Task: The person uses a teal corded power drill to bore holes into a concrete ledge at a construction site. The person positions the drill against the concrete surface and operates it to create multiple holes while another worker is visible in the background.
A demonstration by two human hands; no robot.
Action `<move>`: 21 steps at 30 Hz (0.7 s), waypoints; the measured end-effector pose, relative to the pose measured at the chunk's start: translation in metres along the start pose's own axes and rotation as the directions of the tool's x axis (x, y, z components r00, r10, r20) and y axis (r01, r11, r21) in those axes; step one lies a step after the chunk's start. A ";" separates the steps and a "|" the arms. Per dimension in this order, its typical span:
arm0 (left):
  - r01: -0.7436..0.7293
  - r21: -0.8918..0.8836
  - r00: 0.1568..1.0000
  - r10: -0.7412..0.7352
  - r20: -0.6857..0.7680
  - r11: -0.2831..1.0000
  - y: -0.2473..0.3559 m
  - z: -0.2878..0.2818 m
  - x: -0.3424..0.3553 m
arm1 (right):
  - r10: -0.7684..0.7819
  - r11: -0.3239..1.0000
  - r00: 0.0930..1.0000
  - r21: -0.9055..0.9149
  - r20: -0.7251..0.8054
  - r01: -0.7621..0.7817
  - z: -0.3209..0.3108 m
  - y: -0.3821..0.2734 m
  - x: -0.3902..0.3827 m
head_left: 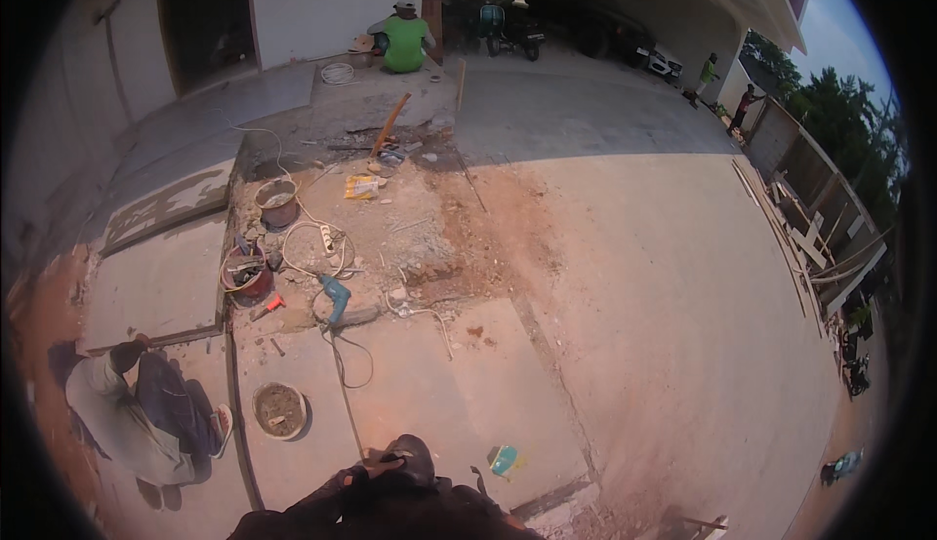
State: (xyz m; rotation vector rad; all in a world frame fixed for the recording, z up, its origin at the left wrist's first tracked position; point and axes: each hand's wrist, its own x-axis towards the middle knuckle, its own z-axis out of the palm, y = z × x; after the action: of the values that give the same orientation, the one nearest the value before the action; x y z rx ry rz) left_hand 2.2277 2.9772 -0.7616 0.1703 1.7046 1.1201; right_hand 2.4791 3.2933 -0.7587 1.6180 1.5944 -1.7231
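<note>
At the lower edge my left hand point(387, 466) lies against a dark rounded shape point(415, 457), perhaps my knee or shoe. Its fingers look stretched out, with nothing visible in them, though shadow hides detail. My right hand is mostly lost in the dark clothing at the bottom; its fingers do not show. To the right, a small teal and yellow object point(504, 460) lies on the slab. Left of my hand stands a round bucket of grey mortar point(280, 411). Farther ahead, a teal power drill point(334, 298) rests on rubble with its cord looped nearby.
A crouching person point(146, 413) works at the left. Beyond are a tool bucket point(247, 272), an orange-handled tool point(267, 307), another bucket point(277, 203), an extension cord point(328, 239) and a yellow bag point(362, 187). Someone in green point(403, 42) squats by the wall. Planks point(781, 233) line the right.
</note>
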 end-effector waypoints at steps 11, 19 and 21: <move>0.173 0.051 0.985 -0.173 0.006 0.984 0.109 -0.055 0.007 | -0.498 0.591 0.655 -0.330 0.568 0.736 -0.023 -0.166 0.144; 0.223 -0.426 0.843 -0.393 -0.368 0.877 0.081 -0.029 -0.019 | 0.261 0.962 0.861 -0.193 0.437 -0.193 0.122 -0.381 0.100; 0.045 -0.691 0.854 -0.387 -0.349 0.721 0.063 -0.035 -0.013 | 0.332 0.904 0.647 -0.428 0.686 -0.010 0.166 -0.406 0.144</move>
State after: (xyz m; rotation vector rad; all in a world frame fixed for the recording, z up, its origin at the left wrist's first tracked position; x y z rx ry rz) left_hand 2.1807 2.9838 -0.7060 -0.8169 1.5521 1.5969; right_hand 2.0243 3.3617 -0.7161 0.6656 1.1844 -1.5241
